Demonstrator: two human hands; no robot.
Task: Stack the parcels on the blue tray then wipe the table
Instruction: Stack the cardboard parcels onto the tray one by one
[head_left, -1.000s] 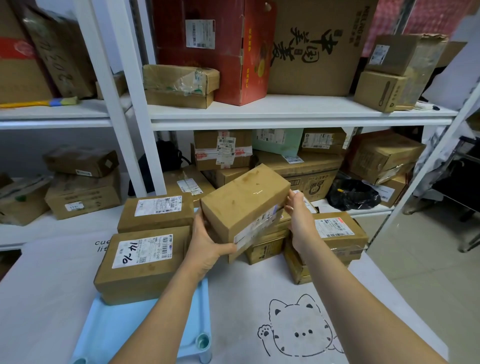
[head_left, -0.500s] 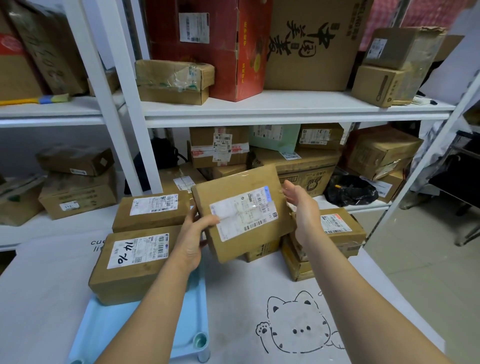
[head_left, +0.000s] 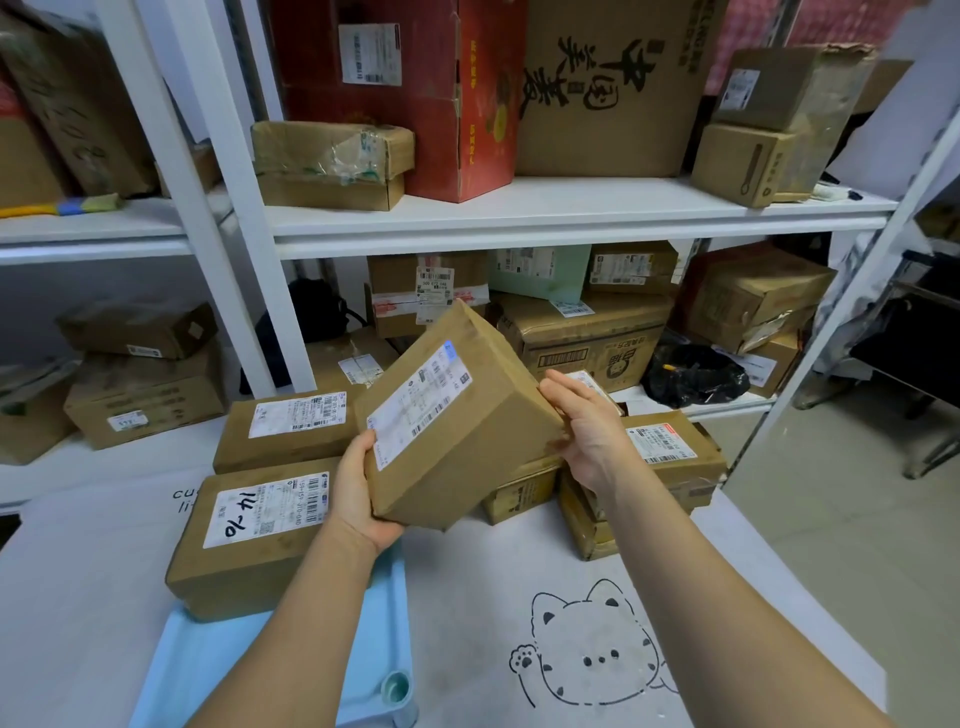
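Observation:
I hold a brown cardboard parcel (head_left: 457, 421) in the air over the table, tilted, its white label facing up and left. My left hand (head_left: 358, 488) grips its lower left corner, thumb on the label side. My right hand (head_left: 587, 426) presses flat against its right side with straight fingers. The blue tray (head_left: 228, 670) lies at the lower left. On it sits a parcel marked 14-10 (head_left: 249, 535), with a second labelled parcel (head_left: 285, 431) behind it. More parcels (head_left: 670, 457) are piled on the table under my right hand.
The table wears a white cloth with a cat drawing (head_left: 592, 654). White shelving (head_left: 519, 218) loaded with cartons stands close behind the table. A black bag (head_left: 696, 374) lies on the lower shelf at the right. Bare floor (head_left: 857, 519) is off the table's right edge.
The parcel has been turned so its label faces up, then tilted and shifted slightly left toward the tray. My left hand slid to its lower corner; my right hand stays on its right side.

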